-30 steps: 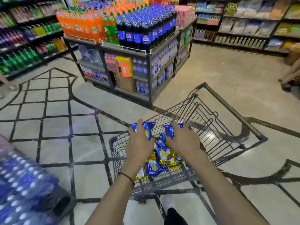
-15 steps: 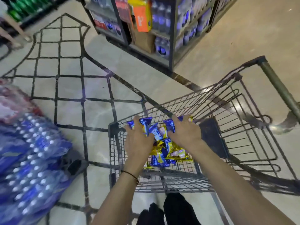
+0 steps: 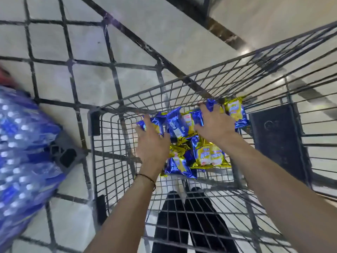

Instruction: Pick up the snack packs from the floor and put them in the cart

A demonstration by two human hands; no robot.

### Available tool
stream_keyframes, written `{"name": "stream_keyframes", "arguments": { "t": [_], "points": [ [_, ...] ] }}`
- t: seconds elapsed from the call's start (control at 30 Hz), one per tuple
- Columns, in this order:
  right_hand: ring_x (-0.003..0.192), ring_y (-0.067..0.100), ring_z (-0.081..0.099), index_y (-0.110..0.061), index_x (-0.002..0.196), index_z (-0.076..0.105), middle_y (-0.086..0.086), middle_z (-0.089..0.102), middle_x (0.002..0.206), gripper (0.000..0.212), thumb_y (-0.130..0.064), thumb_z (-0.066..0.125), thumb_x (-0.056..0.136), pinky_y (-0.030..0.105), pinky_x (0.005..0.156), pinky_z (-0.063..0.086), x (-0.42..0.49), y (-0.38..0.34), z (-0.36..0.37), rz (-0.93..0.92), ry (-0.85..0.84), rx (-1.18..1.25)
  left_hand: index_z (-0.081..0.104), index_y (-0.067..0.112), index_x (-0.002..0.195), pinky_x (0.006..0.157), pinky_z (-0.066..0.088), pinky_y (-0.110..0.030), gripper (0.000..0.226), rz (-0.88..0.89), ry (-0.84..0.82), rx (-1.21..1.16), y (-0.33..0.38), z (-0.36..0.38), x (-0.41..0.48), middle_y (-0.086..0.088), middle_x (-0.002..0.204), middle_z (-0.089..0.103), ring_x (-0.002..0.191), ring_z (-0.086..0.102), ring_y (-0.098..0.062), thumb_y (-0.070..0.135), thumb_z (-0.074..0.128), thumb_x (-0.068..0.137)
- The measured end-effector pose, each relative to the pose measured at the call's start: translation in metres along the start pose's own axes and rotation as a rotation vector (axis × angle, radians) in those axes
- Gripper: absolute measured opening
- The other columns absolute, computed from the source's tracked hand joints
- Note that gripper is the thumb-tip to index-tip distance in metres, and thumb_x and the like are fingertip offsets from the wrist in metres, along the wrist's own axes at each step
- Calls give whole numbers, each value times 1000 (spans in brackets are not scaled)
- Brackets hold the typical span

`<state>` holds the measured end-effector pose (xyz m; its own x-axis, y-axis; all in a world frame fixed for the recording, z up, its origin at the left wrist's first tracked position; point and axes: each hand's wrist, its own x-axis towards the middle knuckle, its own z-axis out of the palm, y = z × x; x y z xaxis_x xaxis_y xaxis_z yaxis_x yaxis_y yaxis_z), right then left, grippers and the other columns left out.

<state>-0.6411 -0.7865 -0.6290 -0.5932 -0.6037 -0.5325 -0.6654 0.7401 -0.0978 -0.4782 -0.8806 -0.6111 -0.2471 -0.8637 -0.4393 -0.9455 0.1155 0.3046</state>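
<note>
Snack packs (image 3: 189,143) lie heaped on the cart (image 3: 113,106) floor, near its front wall. Left hand (image 3: 152,143) and right hand (image 3: 215,125) press down on the top packs, fingers spread and curled over them. Slippery foil could slide off the heap, and a thin pack could wedge in the wire mesh.
</note>
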Motion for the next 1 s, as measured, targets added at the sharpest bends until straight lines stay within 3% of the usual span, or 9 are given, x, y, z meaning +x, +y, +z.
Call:
{"name": "stream_keyframes", "arguments": {
  "t": [0.23, 0.47, 0.6, 0.73, 0.9, 1.0],
  "points": [
    [106, 46, 57, -22, 149, 25, 24, 38, 139, 71, -55, 51, 92, 45, 75, 48, 64, 5, 57, 4, 11, -6, 16, 27, 153, 71, 37, -40, 87, -8, -32, 68, -17, 76, 52, -16, 143, 34, 108, 59, -39, 35, 67, 83],
    [115, 45, 53, -23, 150, 23, 22, 31, 149, 69, -55, 48, 94, 41, 69, 39, 81, -10, 69, 19, 30, -39, 16, 30, 149, 70, 39, -42, 88, 10, -55, 109, -27, 87, 68, -15, 143, 32, 108, 58, -42, 39, 70, 80],
    [125, 46, 43, -22, 152, 20, 23, 29, 151, 71, -56, 44, 95, 48, 80, 47, 71, -11, 64, 28, 32, -37, 13, 32, 149, 81, 46, -47, 87, 25, -65, 149, -27, 73, 61, -16, 143, 32, 117, 52, -42, 45, 67, 82],
    [122, 44, 43, -21, 150, 25, 21, 37, 144, 63, -49, 43, 97, 46, 77, 47, 46, -7, 40, -2, 63, -50, 16, 26, 153, 83, 46, -49, 75, 70, -50, 194, -22, 46, 44, -15, 141, 35, 117, 50, -39, 42, 54, 91],
    [117, 41, 47, -18, 141, 36, 19, 47, 131, 52, -40, 45, 95, 48, 79, 50, 0, -9, -15, -93, 93, -91, 37, 17, 140, 83, 46, -46, 50, 180, -58, 320, -8, -13, 12, -13, 131, 45, 117, 50, -35, 37, 46, 95],
    [114, 38, 49, -15, 134, 43, 17, 51, 124, 46, -37, 48, 93, 50, 81, 48, -31, -15, -53, -126, 159, -117, 42, 16, 137, 98, 40, -49, 47, 267, -53, 449, 2, -59, -11, -13, 140, 44, 128, 43, -35, 38, 44, 95]
  ]
}}
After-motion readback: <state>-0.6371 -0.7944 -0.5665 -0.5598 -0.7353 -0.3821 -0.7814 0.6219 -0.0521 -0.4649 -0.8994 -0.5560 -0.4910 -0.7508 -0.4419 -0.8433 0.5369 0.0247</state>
